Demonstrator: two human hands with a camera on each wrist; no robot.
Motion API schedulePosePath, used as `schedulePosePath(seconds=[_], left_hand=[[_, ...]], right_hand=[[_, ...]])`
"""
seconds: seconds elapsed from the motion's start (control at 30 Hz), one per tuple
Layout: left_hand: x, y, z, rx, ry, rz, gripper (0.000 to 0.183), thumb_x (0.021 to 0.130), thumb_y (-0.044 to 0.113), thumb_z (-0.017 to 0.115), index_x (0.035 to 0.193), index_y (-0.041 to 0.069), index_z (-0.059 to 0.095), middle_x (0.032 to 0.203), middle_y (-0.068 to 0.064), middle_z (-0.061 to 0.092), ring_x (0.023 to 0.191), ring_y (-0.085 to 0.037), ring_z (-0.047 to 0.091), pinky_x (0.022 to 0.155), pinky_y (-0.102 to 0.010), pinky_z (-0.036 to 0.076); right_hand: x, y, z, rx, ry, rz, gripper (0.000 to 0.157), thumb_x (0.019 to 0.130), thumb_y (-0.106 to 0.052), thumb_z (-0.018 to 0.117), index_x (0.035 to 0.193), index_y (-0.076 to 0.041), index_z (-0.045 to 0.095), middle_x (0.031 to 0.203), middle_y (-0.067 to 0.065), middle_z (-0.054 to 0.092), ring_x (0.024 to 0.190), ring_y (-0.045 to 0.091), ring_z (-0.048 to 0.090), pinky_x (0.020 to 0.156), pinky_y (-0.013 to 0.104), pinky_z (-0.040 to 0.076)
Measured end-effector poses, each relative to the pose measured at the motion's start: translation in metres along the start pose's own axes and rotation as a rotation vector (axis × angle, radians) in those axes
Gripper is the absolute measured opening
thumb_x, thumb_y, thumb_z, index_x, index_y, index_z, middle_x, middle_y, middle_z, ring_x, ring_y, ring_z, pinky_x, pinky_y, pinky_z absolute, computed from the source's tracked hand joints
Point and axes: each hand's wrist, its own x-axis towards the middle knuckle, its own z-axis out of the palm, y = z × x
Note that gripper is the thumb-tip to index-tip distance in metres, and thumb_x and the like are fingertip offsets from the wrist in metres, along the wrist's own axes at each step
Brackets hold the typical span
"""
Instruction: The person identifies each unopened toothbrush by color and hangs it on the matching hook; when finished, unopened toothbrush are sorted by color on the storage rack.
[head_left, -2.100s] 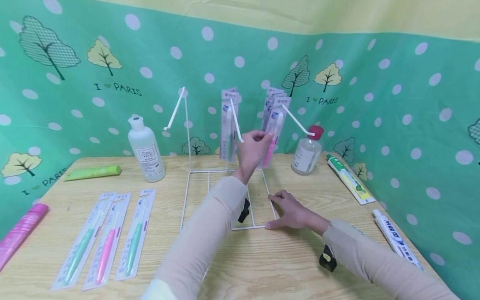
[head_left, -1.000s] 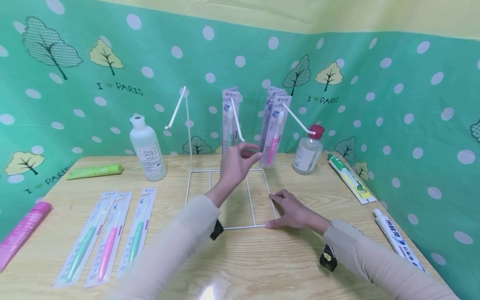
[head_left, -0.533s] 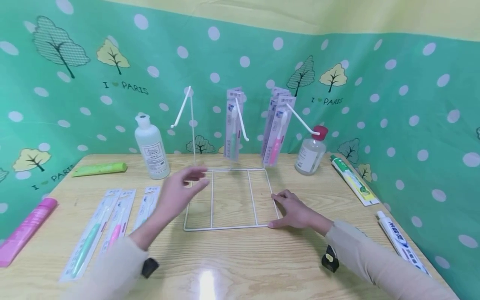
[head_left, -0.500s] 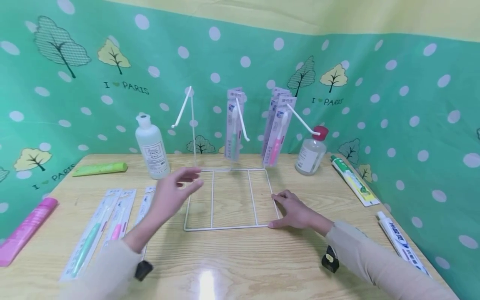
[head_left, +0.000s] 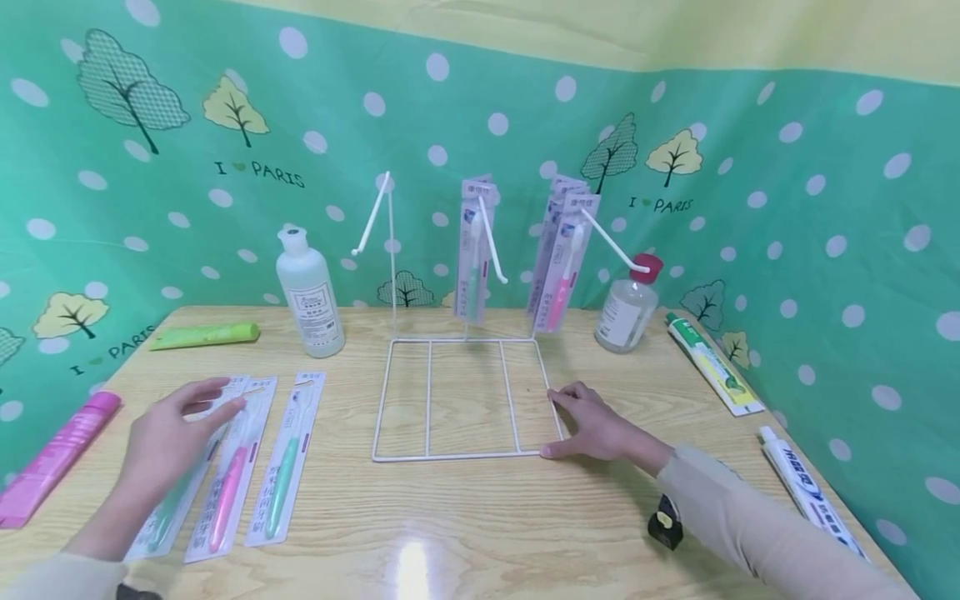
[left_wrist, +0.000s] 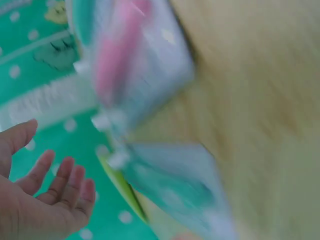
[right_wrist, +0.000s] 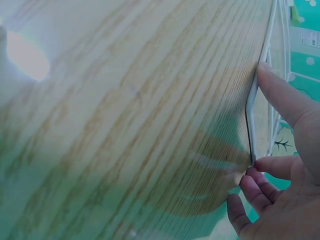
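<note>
Three toothbrush packs lie flat to the left of the white rack [head_left: 428, 457]: a green one farthest from it [head_left: 174, 507], a pink one in the middle [head_left: 231, 475] and another green one closest to it [head_left: 287, 458]. Each pack is long and thin, with its near end toward the person and its far end leaning a little toward the rack. The left hand [head_left: 168, 437] is much nearer to these packs than the right one. It is above the farthest green pack and hides part of it, and the thumb tip shows over the top of the pink pack. Its fingers point away and toward the rack, softly bent, with a wide gap to the thumb and nothing in the grip. I cannot tell if it touches a pack. The right hand [head_left: 596, 429] is at the rack's near right corner, thumb on the front bar and fingers by the side bar, holding the corner between them. At the back of the rack, one green pack [head_left: 474, 258] hangs in front on the middle hook, and a pink pack [head_left: 564, 275] hangs in front on the right hook. The rack's left hook [head_left: 372, 212] is bare.
</note>
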Motion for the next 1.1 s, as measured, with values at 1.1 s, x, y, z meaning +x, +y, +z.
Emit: schedulePosePath(seconds=[1.1], left_hand=[[0.023, -0.051, -0.019, 0.2, -0.379, -0.235, 0.092, 0.078, 0.055, 0.061, 0.121, -0.022, 0.034, 0.098, -0.034, 0.053, 0.075, -0.029, 0.056, 0.065, -0.041, 0.046]], right_hand=[[0.0, 0.002, 0.0, 0.002, -0.008, -0.014, 0.097, 0.066, -0.05, 0.075, 0.139, -0.003, 0.033, 0.131, 0.012, 0.035, 0.121, 0.029, 0.034, 0.099, 0.045, 0.032]])
